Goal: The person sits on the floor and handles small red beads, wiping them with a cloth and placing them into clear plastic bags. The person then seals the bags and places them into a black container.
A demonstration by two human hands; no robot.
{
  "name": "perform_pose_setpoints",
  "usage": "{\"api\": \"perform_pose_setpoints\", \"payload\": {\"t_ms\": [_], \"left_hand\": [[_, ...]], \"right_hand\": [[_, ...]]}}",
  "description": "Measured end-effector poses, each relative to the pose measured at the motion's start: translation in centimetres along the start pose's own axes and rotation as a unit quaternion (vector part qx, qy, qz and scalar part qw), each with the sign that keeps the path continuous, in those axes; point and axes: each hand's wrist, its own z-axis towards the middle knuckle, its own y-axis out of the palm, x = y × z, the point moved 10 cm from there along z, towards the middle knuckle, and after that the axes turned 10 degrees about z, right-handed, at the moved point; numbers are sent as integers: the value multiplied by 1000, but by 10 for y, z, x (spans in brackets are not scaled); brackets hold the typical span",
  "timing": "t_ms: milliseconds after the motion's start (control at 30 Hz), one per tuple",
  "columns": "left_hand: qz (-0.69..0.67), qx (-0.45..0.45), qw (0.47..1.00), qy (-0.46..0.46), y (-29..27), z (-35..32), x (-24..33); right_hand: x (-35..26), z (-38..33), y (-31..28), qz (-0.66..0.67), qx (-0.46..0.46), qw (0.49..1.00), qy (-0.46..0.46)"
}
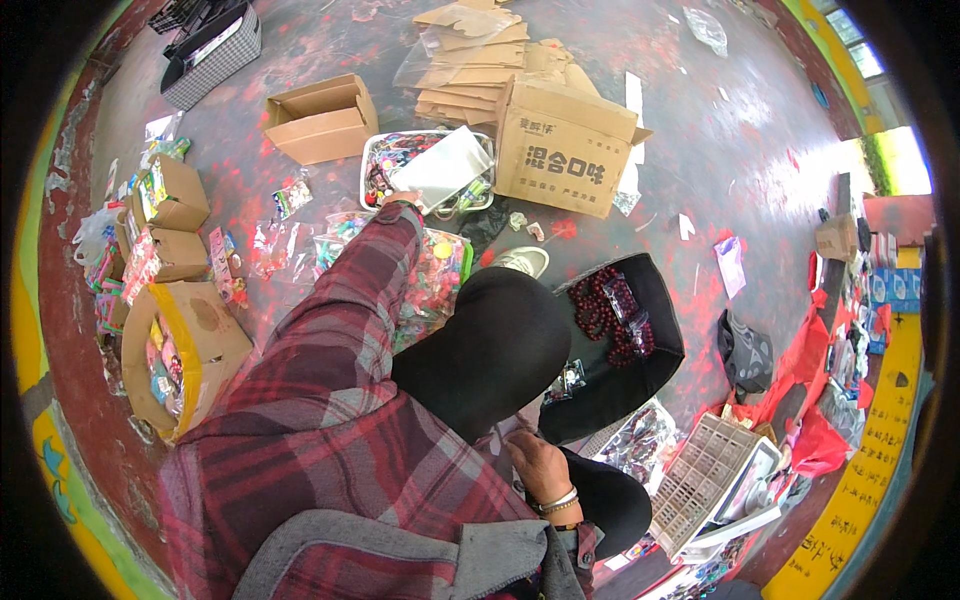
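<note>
My left arm, in a red-and-grey plaid sleeve, stretches forward to a white plastic basket [488,150]. Only a bit of my left hand [404,197] shows past the cuff, at the basket's near rim beside a white board [440,168]; its fingers are hidden. The basket holds many small colourful packets. My right hand [540,468], with a bracelet on the wrist, rests near my lap between my black-clad legs. Its fingers are curled around something pale that I cannot make out. Right of my knee, a black bin [655,300] holds strings of dark red beads [600,310].
Cardboard boxes [560,150] and a stack of flattened cardboard [470,70] lie ahead. More boxes [200,330] stand at left. Clear bags of colourful small items [435,285] lie by my left forearm. A beige crate [705,480] and red cloth [820,440] are at right.
</note>
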Motion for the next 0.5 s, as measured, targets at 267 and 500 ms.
{"api": "perform_pose_setpoints", "payload": {"t_ms": [267,500], "left_hand": [[408,185,876,179,-30,-9,39],[462,241,830,196,-31,-18,49]], "right_hand": [[2,-2,0,12,2,1000,-7],[-2,-2,-2,20,-2,1000,-11]]}}
